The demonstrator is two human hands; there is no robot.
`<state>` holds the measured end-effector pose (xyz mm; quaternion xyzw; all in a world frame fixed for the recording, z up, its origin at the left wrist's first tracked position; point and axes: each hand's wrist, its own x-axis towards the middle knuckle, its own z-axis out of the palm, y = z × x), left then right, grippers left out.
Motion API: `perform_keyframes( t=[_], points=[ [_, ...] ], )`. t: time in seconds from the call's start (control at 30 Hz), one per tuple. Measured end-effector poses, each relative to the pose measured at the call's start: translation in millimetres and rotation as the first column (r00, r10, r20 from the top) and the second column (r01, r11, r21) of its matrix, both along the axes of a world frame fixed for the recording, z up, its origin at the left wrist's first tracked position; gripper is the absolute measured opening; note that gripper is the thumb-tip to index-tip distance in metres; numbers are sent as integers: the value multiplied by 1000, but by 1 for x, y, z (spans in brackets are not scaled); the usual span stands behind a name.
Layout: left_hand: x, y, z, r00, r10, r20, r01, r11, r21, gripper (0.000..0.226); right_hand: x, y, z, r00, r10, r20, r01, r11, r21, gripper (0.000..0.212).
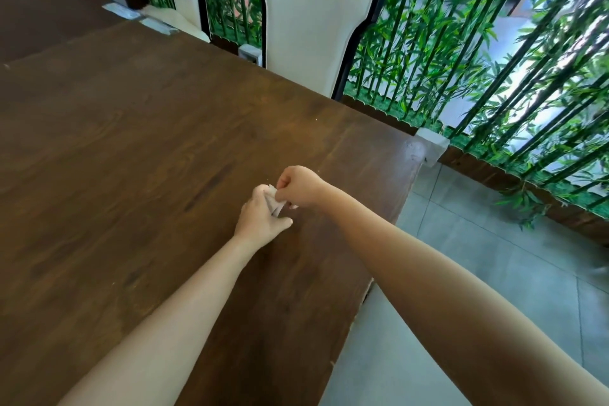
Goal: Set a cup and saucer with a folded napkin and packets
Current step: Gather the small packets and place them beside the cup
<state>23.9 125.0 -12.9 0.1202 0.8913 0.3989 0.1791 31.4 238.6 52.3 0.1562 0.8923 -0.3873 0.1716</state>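
Both my hands meet over the dark wooden table (131, 158), near its right end. My left hand (260, 219) and my right hand (298, 186) are closed together on small white paper packets (276, 204), of which only a few edges show between the fingers. Whether they are packets or a folded napkin is hard to tell. No cup or saucer is in view.
A white chair with a black frame (313, 20) stands at the table's far edge. Clear plastic corner guards (433, 145) sit on the table corners. A green bamboo screen (478, 53) fills the right side, above grey floor tiles (494, 273).
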Motion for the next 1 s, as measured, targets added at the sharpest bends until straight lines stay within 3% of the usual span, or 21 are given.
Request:
perform_keyframes(
  t=[0.13,0.27,0.33,0.4,0.5,0.6,0.7,0.83,1.0],
  points=[
    [12,0,24,993,89,75,-103,972,210,50,11,-10,39,998,33,-52,-33,999,7,11],
    [32,-1,57,977,92,190,-177,850,496,42,29,-17,76,988,26,-149,-25,1000,9,12],
    [44,-3,76,974,80,211,-186,815,549,37,41,-23,94,976,55,-213,-46,998,49,12],
    [57,-9,95,956,29,293,-214,751,625,31,55,-30,113,951,121,-285,-92,989,111,22],
    [76,-29,125,870,-162,466,-297,581,758,29,78,-37,144,908,225,-353,-158,965,207,29],
    [102,-56,152,834,-320,450,-244,518,820,29,107,-38,172,876,238,-419,-162,965,208,33],
    [133,-81,172,829,-390,402,-179,496,850,38,138,-47,188,837,390,-384,-290,911,293,30],
    [173,-119,188,790,-458,407,-199,437,877,42,172,-79,203,763,525,-377,-443,849,287,25],
    [213,-175,203,785,-453,424,-225,429,875,24,200,-131,220,637,640,-430,-577,765,285,19]
  ],
)
